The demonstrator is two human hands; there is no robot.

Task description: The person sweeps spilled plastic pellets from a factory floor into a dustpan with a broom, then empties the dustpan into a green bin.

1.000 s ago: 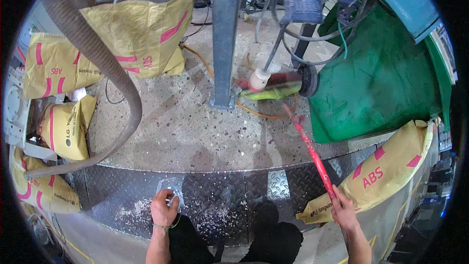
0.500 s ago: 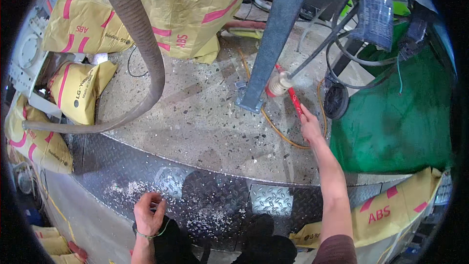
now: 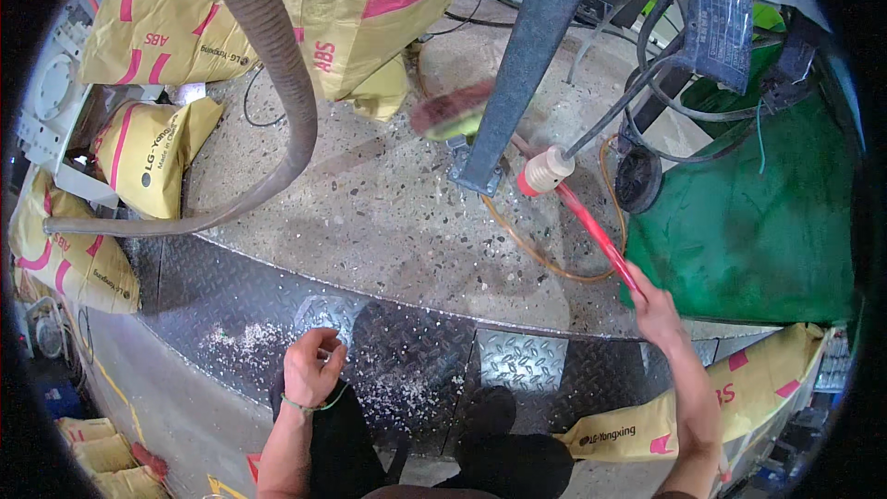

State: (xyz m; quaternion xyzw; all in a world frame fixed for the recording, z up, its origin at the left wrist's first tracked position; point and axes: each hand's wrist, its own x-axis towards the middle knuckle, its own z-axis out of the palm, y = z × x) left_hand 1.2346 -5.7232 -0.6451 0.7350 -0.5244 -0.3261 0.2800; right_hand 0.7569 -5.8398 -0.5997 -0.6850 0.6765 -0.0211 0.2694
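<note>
My right hand [image 3: 656,312] is closed round the end of the red handle [image 3: 596,233] of a broom. Its blurred head [image 3: 453,111], dark red above and yellow-green below, lies by the floor beyond the foot of a grey metal post [image 3: 527,60]. That post hides part of the broom. The handle passes behind a cream and red plug-like connector [image 3: 547,172] hanging on a cable. My left hand [image 3: 314,365] is loosely curled in the air with its thumb apart, and holds nothing. Below it, white pellets [image 3: 407,402] are scattered over the dark tread plate [image 3: 263,286].
A thick ribbed hose [image 3: 268,46] curves down the left side. Yellow sacks [image 3: 162,32] with pink stripes stand around it, and another sack [image 3: 619,430] lies at the lower right. Green sheeting [image 3: 748,231] covers the right. An orange cord [image 3: 527,245] runs across the speckled floor.
My right hand has drawn back toward me and to the right with the broom handle. The broom head has come into clearer view beside the post. My left hand has moved slightly up and right.
</note>
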